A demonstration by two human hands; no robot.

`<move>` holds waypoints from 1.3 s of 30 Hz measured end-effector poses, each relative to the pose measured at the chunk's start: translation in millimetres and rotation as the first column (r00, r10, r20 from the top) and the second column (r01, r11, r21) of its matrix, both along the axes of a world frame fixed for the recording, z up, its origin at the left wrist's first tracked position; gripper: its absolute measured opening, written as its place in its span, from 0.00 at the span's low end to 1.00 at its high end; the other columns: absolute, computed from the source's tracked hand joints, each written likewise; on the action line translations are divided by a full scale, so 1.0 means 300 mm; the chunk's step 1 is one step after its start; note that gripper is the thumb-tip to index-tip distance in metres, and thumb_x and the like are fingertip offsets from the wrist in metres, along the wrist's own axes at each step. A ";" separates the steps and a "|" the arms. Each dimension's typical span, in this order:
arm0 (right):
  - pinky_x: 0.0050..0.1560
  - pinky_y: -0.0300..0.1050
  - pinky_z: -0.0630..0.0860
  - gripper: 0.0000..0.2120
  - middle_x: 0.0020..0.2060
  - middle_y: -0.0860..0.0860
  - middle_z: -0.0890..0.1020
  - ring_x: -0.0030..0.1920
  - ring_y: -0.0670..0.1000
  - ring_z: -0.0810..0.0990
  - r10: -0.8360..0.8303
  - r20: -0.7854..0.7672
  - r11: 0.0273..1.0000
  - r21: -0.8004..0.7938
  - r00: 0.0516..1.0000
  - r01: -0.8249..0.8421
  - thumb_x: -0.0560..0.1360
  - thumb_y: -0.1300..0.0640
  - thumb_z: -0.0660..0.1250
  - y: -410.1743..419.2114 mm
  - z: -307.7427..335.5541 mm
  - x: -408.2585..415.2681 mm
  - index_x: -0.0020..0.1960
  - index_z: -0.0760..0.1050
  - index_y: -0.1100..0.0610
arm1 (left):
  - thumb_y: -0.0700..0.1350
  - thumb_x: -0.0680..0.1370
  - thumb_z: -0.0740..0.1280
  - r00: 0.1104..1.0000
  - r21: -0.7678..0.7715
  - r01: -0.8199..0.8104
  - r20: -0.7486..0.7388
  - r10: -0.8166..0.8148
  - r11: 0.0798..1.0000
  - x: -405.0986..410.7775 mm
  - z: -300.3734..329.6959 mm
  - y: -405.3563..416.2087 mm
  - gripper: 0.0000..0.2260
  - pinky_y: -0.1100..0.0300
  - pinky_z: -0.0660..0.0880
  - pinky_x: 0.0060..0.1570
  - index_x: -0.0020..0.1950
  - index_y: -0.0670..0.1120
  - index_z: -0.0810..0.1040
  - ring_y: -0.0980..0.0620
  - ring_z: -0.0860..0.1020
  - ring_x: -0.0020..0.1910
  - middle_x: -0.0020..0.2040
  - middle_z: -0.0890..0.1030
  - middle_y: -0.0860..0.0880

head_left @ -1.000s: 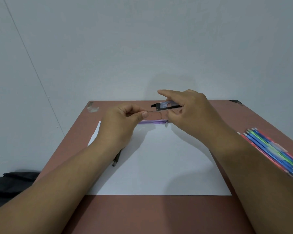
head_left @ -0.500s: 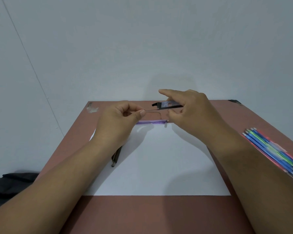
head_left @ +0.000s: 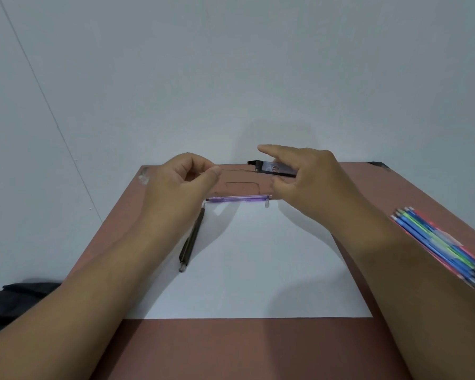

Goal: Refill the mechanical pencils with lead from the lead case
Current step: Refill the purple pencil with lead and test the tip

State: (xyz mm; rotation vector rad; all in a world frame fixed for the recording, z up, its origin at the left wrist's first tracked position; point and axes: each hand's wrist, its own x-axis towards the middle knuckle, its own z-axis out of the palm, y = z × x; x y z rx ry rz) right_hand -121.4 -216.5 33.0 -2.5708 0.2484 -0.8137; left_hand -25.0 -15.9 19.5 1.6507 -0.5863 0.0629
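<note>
My right hand (head_left: 310, 182) grips a dark lead case (head_left: 274, 169) held level above the table's far edge, its black lid flipped open at the left end. My left hand (head_left: 181, 185) pinches a thin lead (head_left: 235, 170) between thumb and forefinger; the lead stretches right to the case mouth. Below the hands a purple mechanical pencil (head_left: 237, 198) lies crosswise at the top edge of a white sheet (head_left: 258, 264), with a small pale cap (head_left: 266, 204) beside its right end. A dark mechanical pencil (head_left: 191, 239) lies slanted on the sheet's left side.
A bundle of several coloured mechanical pencils (head_left: 439, 248) lies on the brown table (head_left: 231, 349) at the right edge. A dark cloth (head_left: 8, 303) sits low at the left, off the table. A plain wall rises right behind the table.
My left hand has drawn leftward, pulling the lead further out of the case and uncovering the dark pencil. My right hand and the case stayed nearly still.
</note>
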 end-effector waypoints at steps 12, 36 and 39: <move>0.48 0.46 0.79 0.27 0.47 0.45 0.82 0.44 0.46 0.78 -0.029 -0.020 0.998 0.048 0.999 0.030 0.75 0.58 0.67 0.003 0.014 -0.011 0.70 0.75 0.37 | 0.45 0.76 0.71 0.997 -0.095 -0.078 -0.007 0.078 0.992 0.043 0.027 0.043 0.05 0.56 0.72 0.46 0.46 0.43 0.83 0.55 0.78 0.42 0.47 0.83 0.43; 0.53 0.58 0.83 0.27 0.42 0.51 0.87 0.41 0.54 0.87 0.232 0.007 0.785 0.590 0.973 -0.191 0.72 0.60 0.78 0.109 -0.017 0.019 0.65 0.74 0.40 | 0.41 0.81 0.66 0.974 -0.147 0.220 -0.024 -0.226 0.964 -0.016 0.027 0.013 0.03 0.68 0.74 0.44 0.49 0.42 0.77 0.56 0.82 0.50 0.53 0.86 0.49; 0.52 0.59 0.84 0.27 0.41 0.51 0.87 0.42 0.56 0.86 0.252 0.018 0.760 0.616 0.968 -0.209 0.72 0.61 0.79 0.120 -0.027 0.026 0.63 0.75 0.40 | 0.40 0.82 0.65 0.964 -0.140 0.260 -0.018 -0.264 0.956 -0.029 0.026 0.008 0.04 0.69 0.75 0.42 0.52 0.39 0.75 0.54 0.82 0.48 0.53 0.85 0.43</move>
